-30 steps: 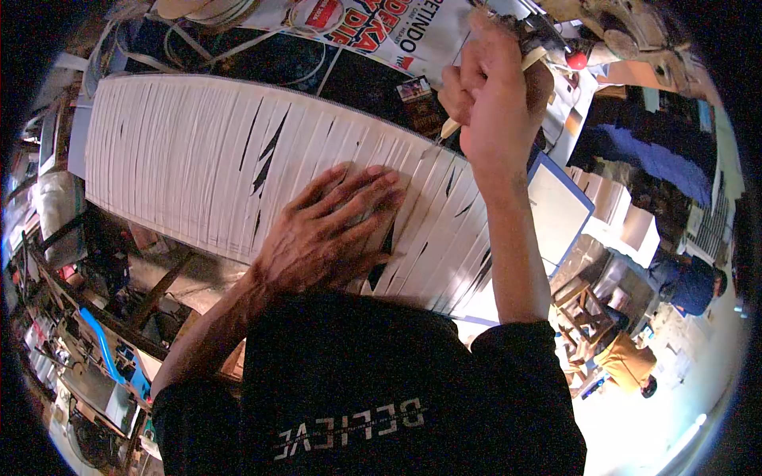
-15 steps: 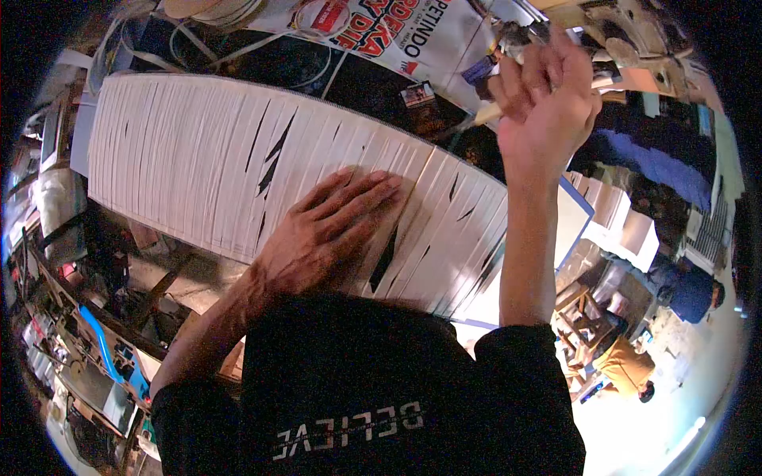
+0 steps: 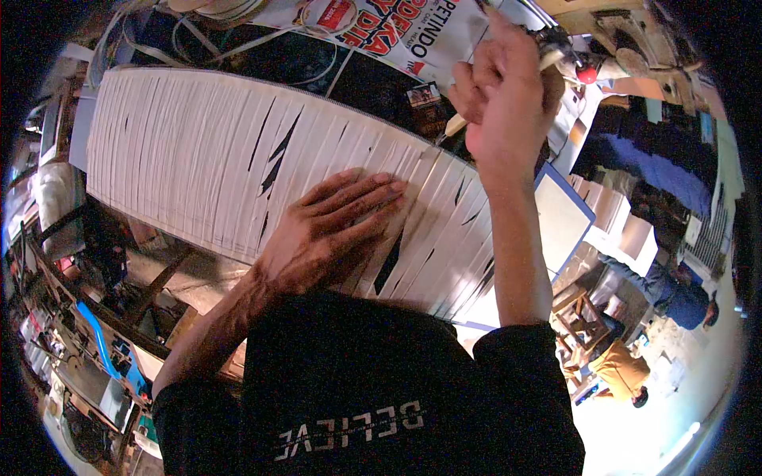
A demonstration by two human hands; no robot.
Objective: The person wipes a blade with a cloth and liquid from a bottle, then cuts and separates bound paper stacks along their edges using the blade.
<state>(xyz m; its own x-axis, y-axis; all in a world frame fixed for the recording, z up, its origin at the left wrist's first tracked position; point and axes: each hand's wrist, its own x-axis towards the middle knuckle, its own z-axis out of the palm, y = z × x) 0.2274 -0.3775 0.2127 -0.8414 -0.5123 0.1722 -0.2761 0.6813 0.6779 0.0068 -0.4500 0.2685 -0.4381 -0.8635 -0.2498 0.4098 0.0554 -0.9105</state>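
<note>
A long row of white paper blocks (image 3: pixel 190 151) lies packed side by side, their edges facing up, with dark gaps between some of them. My left hand (image 3: pixel 333 226) rests flat on the middle of this row, its fingers stretched out and close together. Over the row's far right side, my right hand (image 3: pixel 508 111) is closed around a tool with a pale handle (image 3: pixel 455 125). A thin tip sticks out of the handle toward the paper edges. My fingers cover much of the tool, and its exact kind cannot be made out.
Behind the row lie a printed banner (image 3: pixel 432 36), a pale strap (image 3: pixel 226 54) and a small picture card (image 3: pixel 423 96). A blue-edged board (image 3: pixel 567 210) stands at the right. Beyond it are two people, one in an orange shirt (image 3: pixel 621 369), near a wooden stool (image 3: pixel 579 321).
My right hand has moved left and slightly down with the tool, bringing its tip to the far edge of the row. My left hand stays almost in place.
</note>
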